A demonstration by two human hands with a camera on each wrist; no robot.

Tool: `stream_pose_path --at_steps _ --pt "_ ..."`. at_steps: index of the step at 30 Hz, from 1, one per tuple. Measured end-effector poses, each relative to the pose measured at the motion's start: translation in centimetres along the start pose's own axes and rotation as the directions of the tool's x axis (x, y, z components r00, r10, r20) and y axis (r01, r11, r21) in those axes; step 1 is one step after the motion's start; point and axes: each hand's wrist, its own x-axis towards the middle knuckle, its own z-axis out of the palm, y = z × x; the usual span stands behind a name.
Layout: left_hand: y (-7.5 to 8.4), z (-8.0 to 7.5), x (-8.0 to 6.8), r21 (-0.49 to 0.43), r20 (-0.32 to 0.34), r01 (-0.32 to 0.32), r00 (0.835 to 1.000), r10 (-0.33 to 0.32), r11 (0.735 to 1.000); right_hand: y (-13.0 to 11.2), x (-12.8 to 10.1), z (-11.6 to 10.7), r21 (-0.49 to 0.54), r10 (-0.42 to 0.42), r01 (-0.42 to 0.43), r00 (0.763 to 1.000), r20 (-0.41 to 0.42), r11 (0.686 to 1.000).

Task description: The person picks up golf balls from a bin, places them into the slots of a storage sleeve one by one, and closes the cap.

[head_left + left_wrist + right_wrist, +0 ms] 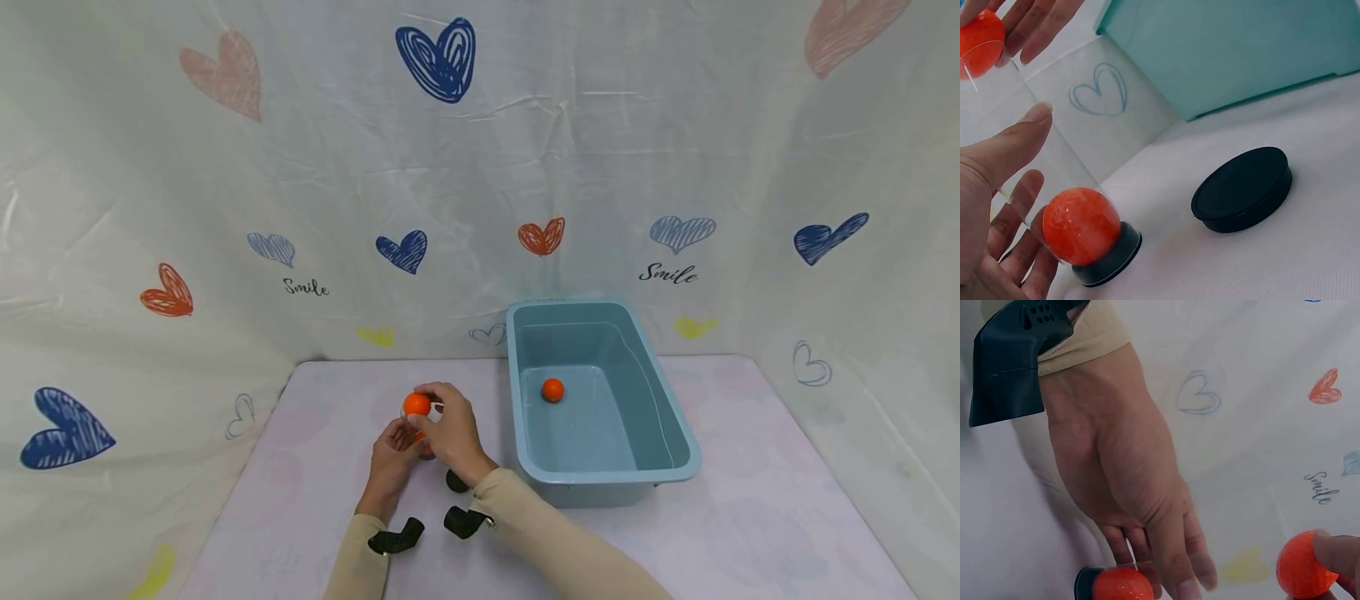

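Observation:
My left hand [393, 462] grips a clear tube [1063, 169], which leans in the left wrist view. One orange ball [1082, 226] sits inside at its bottom, just above the dark end cap [1113, 257]. Above it, at the tube's upper mouth, my right hand [456, 429] pinches a second orange ball [416, 404] between thumb and fingers. The rim's curve crosses this ball in the left wrist view, so how deep it sits is hard to tell. A round black lid [1244, 190] lies on the table beside the tube, partly hidden by the right wrist in the head view.
To the right stands a light-blue bin [678, 417] with one orange ball [552, 390] on its floor. The pale table [772, 517] meets a white curtain [480, 167] printed with hearts at its back. Dark wrist mounts [396, 537] stick out from both sleeves.

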Motion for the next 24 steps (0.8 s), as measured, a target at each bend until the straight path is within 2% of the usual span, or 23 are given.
stream_pose_path --at_steps 8,14,19,24 --pt "-0.1 -0.1 0.0 -0.019 0.006 -0.021 1.000 0.021 1.000 0.5 -0.1 0.5 -0.048 -0.010 0.010 1.000 0.005 0.999" --pt "-0.1 0.2 0.0 -0.040 0.008 -0.047 0.999 0.047 0.998 0.6 -0.6 0.1 -0.031 -0.022 0.021 1.000 -0.011 0.999" --pt "0.0 0.2 -0.2 -0.021 0.008 -0.029 1.000 0.029 0.999 -0.2 -1.4 -0.7 -0.004 -0.011 0.011 1.000 -0.013 1.000" --pt "0.1 0.1 -0.3 -0.015 0.007 -0.029 1.000 0.030 0.999 -1.8 -2.4 -2.1 0.038 -0.045 0.045 0.999 -0.009 0.998"
